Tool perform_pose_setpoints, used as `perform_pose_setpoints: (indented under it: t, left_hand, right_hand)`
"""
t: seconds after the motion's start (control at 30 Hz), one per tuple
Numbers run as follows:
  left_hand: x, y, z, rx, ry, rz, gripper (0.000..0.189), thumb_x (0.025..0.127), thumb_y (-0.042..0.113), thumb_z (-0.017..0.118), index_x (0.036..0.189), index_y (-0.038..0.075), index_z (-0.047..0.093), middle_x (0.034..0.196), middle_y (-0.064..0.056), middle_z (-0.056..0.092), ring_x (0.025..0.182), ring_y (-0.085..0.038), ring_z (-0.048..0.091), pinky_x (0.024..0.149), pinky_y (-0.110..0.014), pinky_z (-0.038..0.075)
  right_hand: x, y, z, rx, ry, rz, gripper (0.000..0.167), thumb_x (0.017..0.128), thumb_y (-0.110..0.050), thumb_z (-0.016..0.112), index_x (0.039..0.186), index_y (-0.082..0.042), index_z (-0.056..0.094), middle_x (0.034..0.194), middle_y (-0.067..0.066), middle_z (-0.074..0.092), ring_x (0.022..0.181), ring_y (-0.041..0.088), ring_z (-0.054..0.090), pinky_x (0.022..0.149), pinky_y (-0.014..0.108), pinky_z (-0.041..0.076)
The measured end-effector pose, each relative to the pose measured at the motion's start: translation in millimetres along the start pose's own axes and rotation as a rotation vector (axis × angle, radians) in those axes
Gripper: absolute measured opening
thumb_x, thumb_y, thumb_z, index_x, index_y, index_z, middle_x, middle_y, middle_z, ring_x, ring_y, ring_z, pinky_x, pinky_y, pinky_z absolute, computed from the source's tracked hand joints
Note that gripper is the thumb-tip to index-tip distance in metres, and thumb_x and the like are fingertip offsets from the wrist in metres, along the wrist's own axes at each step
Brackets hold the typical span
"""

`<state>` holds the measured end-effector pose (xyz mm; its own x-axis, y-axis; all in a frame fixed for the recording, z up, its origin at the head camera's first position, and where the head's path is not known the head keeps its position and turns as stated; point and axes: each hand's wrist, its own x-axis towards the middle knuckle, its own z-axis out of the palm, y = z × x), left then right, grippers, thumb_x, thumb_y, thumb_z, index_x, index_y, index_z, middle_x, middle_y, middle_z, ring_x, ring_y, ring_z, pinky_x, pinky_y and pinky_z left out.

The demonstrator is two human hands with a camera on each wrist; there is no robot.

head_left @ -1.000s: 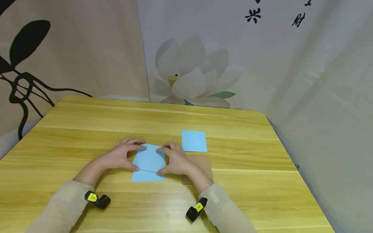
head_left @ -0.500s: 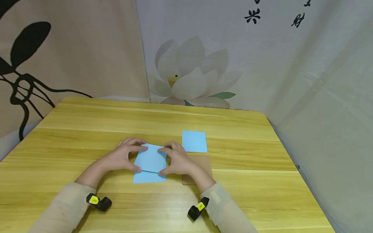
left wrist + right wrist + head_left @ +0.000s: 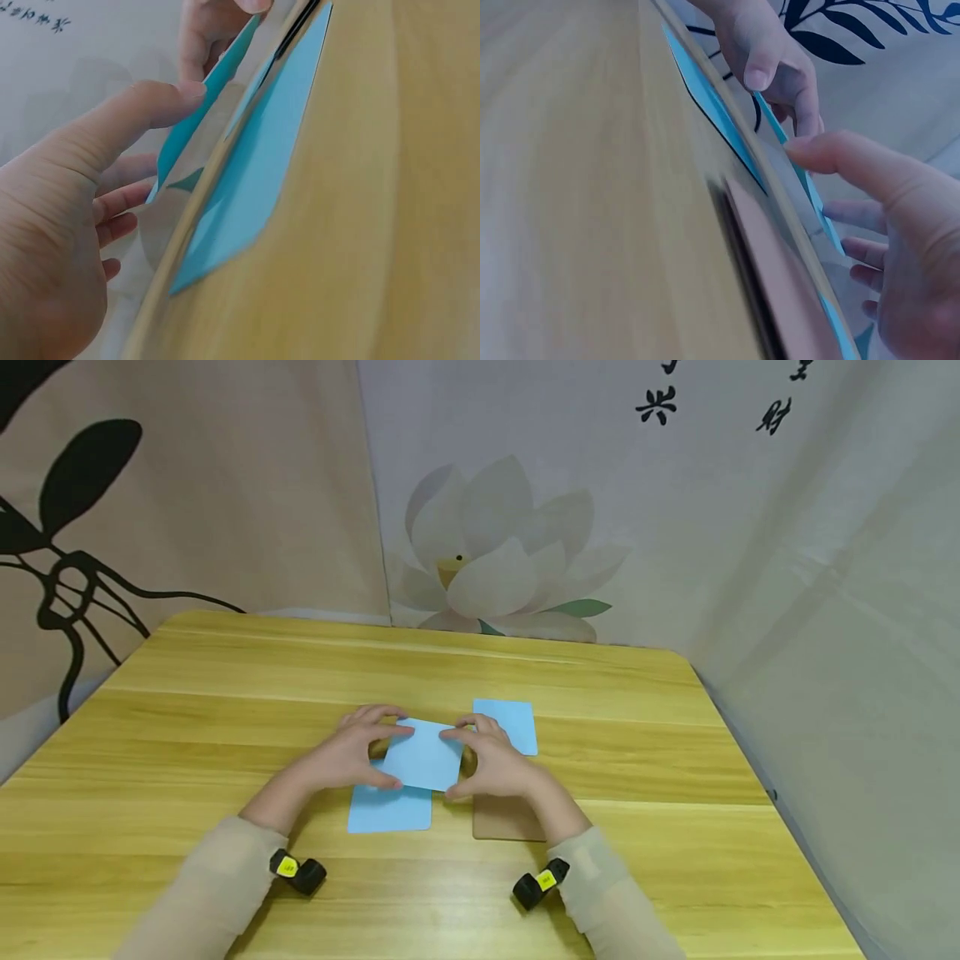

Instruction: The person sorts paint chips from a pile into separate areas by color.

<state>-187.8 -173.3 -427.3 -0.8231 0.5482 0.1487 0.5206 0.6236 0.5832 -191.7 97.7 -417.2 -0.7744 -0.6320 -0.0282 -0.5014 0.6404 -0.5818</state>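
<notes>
A thin light-blue square card (image 3: 423, 756) is raised above the table between both hands. My left hand (image 3: 348, 756) pinches its left edge, thumb at the near corner and fingers at the far one. On the opposite edge, my right hand (image 3: 498, 767) holds it the same way. In the left wrist view the lifted card (image 3: 214, 94) shows edge-on, away from the tabletop. Below and nearer lies a second blue card (image 3: 390, 812), its far part covered by the raised one. A brown square board (image 3: 510, 820) lies under my right wrist and is partly hidden.
Another blue card (image 3: 517, 725) lies behind the brown board, partly covered by my right fingers. All of this is on a yellow wood-grain table (image 3: 262, 693). A printed cloth backdrop (image 3: 525, 552) hangs along the table's far edge.
Both hands have lifted the upper blue card off the one beneath and carried it right and slightly away. More of the lower blue card now shows.
</notes>
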Motion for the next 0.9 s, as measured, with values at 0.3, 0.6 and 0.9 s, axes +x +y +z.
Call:
perform_pose_setpoints:
  t: [0.3, 0.6, 0.9]
  left_hand:
    - [29.9, 16.0, 14.5, 0.009, 0.009, 0.018, 0.079, 0.067, 0.045, 0.084, 0.133, 0.009, 0.059, 0.143, -0.007, 0.04, 0.133, -0.032, 0.026, 0.103, -0.06, 0.015]
    - [60.7, 31.6, 29.1, 0.1, 0.029, 0.041, 0.078, 0.067, 0.048, 0.083, 0.131, 0.01, 0.06, 0.141, -0.009, 0.043, 0.131, -0.032, 0.029, 0.1, -0.056, 0.02]
    - [86.5, 44.4, 39.0, 0.122, -0.002, 0.015, 0.078, 0.068, 0.051, 0.082, 0.132, 0.012, 0.06, 0.141, -0.008, 0.042, 0.131, -0.029, 0.028, 0.102, -0.053, 0.02]
  right_hand:
    - [-14.2, 25, -22, 0.005, 0.011, -0.012, 0.079, 0.072, -0.034, 0.082, 0.141, -0.02, 0.049, 0.143, 0.005, 0.031, 0.133, 0.024, 0.021, 0.101, 0.048, 0.031]
    - [-19.9, 49, -48, 0.036, -0.013, 0.014, 0.079, 0.068, -0.028, 0.083, 0.14, -0.019, 0.05, 0.143, 0.004, 0.031, 0.13, 0.026, 0.023, 0.098, 0.051, 0.032]
    - [-24.5, 71, -68, 0.017, -0.061, 0.02, 0.081, 0.07, -0.029, 0.082, 0.142, -0.019, 0.047, 0.145, 0.006, 0.027, 0.132, 0.03, 0.022, 0.1, 0.056, 0.03]
